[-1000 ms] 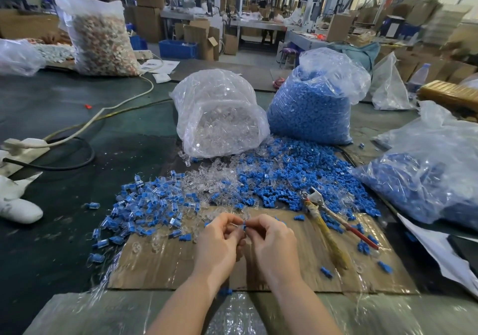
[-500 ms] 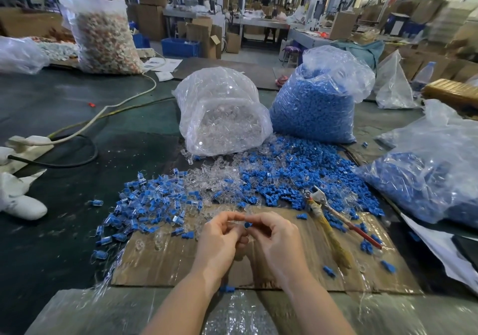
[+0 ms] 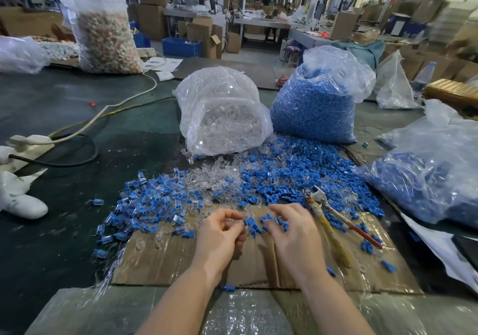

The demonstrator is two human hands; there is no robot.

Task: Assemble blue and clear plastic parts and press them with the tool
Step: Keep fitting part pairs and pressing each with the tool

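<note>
Head view: both hands over cardboard sheet on the counter.
Left hand pinches a blue-and-clear part; right hand released, fingers spread over loose blue parts. Pliers tool lies just right.

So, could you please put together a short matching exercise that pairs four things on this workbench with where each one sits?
Things:
1. bag of clear parts
2. bag of blue parts
3. pressing tool
4. pile of assembled pieces

Places:
A. lying on the cardboard sheet, right of the right hand
B. standing far right of centre, behind the loose blue parts
C. spread out left of the left hand
D. lying on its side at the centre, mouth toward the person

Pairs: 1-D, 2-B, 3-A, 4-C
</note>
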